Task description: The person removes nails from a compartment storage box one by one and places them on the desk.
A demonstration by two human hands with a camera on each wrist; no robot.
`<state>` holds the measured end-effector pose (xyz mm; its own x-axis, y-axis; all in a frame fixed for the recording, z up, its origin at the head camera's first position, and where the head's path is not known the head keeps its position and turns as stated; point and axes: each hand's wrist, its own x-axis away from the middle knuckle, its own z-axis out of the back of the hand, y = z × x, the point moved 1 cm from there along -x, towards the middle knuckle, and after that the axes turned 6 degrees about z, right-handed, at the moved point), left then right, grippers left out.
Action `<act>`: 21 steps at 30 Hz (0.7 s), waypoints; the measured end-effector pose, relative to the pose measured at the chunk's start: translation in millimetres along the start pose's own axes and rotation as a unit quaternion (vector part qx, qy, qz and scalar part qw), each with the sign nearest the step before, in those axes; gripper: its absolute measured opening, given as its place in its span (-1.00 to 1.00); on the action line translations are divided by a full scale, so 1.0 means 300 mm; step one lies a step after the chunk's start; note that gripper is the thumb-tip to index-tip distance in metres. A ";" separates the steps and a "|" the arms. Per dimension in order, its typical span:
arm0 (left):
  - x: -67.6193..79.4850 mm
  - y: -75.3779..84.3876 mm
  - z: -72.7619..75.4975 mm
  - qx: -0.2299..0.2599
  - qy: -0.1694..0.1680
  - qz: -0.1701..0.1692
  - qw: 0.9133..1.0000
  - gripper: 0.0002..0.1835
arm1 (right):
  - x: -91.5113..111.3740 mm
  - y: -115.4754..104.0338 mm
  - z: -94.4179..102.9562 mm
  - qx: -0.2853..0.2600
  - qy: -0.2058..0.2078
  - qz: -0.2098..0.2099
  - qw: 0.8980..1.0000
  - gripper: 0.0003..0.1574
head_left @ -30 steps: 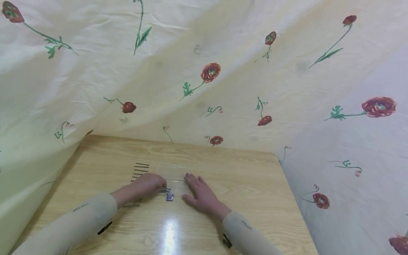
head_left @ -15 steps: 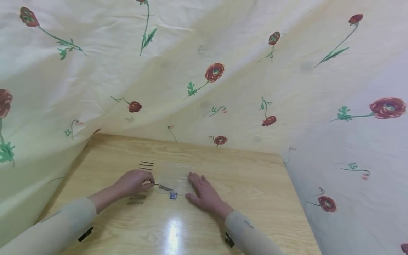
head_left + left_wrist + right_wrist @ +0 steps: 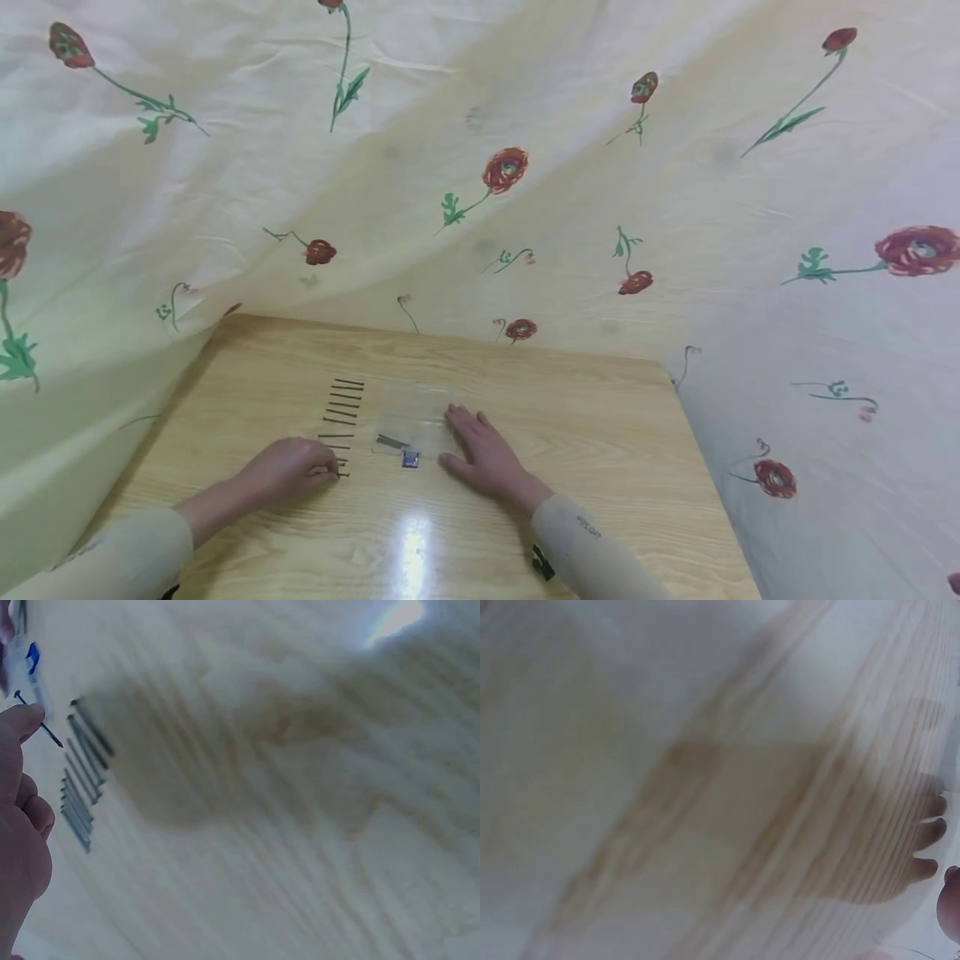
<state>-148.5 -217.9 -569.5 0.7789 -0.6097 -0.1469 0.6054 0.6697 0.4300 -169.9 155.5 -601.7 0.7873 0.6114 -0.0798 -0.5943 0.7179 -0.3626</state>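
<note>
In the head view my left hand [image 3: 296,468] is at the near end of a row of dark nails [image 3: 341,414] on the wooden table. Its thumb and finger pinch a single nail [image 3: 52,736], whose head and point stick out on either side in the left wrist view. To the right of the row lies a flat, clear plastic case [image 3: 401,400], with a few more nails [image 3: 392,442] in its near left part and a blue square [image 3: 410,459] at its front edge. Fingers spread, my right hand [image 3: 487,462] rests along the case's right side.
The wooden table [image 3: 570,417] reaches back to a flowered cloth [image 3: 405,167] hanging behind and along both sides. A bright reflection [image 3: 412,550] shines on the tabletop near the front.
My left hand has moved from over the case leftward and toward me with a nail, to the near end of the row. My right hand has stayed by the case.
</note>
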 end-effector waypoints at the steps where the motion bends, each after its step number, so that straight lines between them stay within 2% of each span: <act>1: 0.010 -0.001 -0.007 0.000 0.002 -0.001 1.000 -0.86 | -0.001 0.000 -0.001 0.000 0.003 0.002 1.000 0.03; 11: 0.087 -0.012 -0.051 0.002 0.019 -0.011 1.000 -0.86 | -0.002 0.006 -0.009 0.007 0.010 0.008 1.000 0.04; 17: 0.104 -0.023 -0.064 -0.012 0.043 -0.005 0.999 -0.87 | -0.003 0.004 -0.010 0.004 0.005 0.003 1.000 0.04; 21: 0.103 -0.021 -0.065 -0.014 0.044 -0.002 0.999 -0.87 | -0.004 0.007 -0.014 0.004 -0.001 -0.002 1.000 0.05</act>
<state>-125.0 -232.8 -594.2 0.7869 -0.5735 -0.2278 0.6122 0.6792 0.4049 -171.3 154.9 -606.3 0.7895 0.6090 -0.0762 -0.5921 0.7231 -0.3558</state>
